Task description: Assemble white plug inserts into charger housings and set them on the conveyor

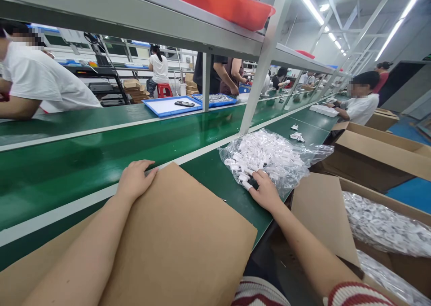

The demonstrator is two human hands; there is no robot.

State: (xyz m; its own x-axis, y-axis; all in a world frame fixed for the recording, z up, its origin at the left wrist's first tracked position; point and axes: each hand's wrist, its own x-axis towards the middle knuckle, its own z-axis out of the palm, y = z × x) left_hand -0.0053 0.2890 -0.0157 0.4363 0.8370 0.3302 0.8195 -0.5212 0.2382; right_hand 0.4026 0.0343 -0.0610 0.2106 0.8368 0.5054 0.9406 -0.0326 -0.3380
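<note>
A large brown cardboard sheet or box flap [178,234] lies in front of me, angled across the green work surface. My left hand [136,180] rests at its far left edge, fingers stretched out and thumb apart from them. On the right, my right hand [264,191] reaches to the near side of a clear plastic bag [308,155] heaped with small white plastic parts [266,151]. Its fingers are spread at the parts, and white coverings show on some fingertips. No part is visibly gripped in either hand.
Loose white plug-like pieces [296,137] lie beyond the bag. Open cartons [316,207] with bagged white parts stand at right. A metal post [259,86] rises behind the bag to a shelf holding a red tray [218,3]. Co-workers sit along the green conveyor [144,144].
</note>
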